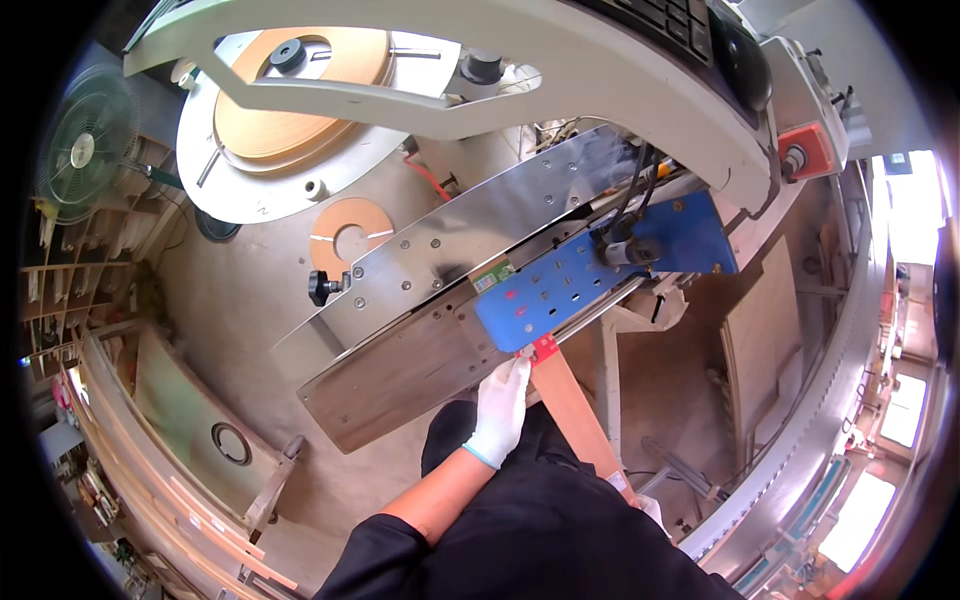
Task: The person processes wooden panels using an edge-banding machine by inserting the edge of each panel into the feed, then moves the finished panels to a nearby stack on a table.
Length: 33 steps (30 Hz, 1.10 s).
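A long, narrow wooden board slants from the machine's edge down toward my right side. Its upper end meets a red piece beside the blue plate of the machine. My left hand, in a white glove with a pale blue cuff, is closed with its fingertips at the board's upper left edge. At the board's lower end is my right hand, also white-gloved and mostly hidden by the board and my dark clothing. It seems to grip that end, though its fingers hardly show.
The machine's metal bed runs diagonally ahead of me. Beyond it, a white disc carries a wood-coloured coil. A pale arm crosses overhead. On the left are a fan and stacked boards; a red box sits upper right.
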Motion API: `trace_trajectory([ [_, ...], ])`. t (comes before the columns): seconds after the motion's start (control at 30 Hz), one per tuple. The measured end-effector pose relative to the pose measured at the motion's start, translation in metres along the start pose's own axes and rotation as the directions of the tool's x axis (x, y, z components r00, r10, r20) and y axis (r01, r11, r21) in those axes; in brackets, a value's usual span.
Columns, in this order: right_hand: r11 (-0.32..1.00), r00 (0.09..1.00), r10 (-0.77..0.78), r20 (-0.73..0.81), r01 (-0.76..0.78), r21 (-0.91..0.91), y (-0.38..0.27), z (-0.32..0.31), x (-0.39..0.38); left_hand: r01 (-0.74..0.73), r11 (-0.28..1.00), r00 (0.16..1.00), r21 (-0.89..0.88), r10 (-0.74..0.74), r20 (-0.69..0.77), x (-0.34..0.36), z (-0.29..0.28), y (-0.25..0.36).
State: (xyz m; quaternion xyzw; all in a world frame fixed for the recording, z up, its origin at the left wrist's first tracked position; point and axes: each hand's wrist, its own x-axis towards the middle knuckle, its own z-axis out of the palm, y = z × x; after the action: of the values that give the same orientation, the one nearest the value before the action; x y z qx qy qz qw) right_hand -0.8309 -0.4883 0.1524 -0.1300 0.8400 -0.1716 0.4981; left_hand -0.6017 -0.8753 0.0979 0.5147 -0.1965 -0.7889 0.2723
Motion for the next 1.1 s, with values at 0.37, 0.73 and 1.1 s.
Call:
trace_trajectory([
  [0.37,0.993,0.999,-0.027,-0.023,0.024,-0.119,-0.007,-0.027,0.021,0.068,0.989,0.991,-0.132,-0.082,-0.107,-0.002,0.043,0.033],
  [0.73,0.973,0.986,-0.152,0.063,0.161,-0.168,-0.157,0.014,0.048,0.054,0.996,0.995,-0.071,-0.06,-0.085,-0.001,0.043,0.031],
  [1.1,0.971,0.988,-0.151,0.023,0.153,-0.184,-0.149,0.012,0.066,0.037,0.997,0.996,-0.065,-0.042,-0.081,0.009,0.047,0.019],
])
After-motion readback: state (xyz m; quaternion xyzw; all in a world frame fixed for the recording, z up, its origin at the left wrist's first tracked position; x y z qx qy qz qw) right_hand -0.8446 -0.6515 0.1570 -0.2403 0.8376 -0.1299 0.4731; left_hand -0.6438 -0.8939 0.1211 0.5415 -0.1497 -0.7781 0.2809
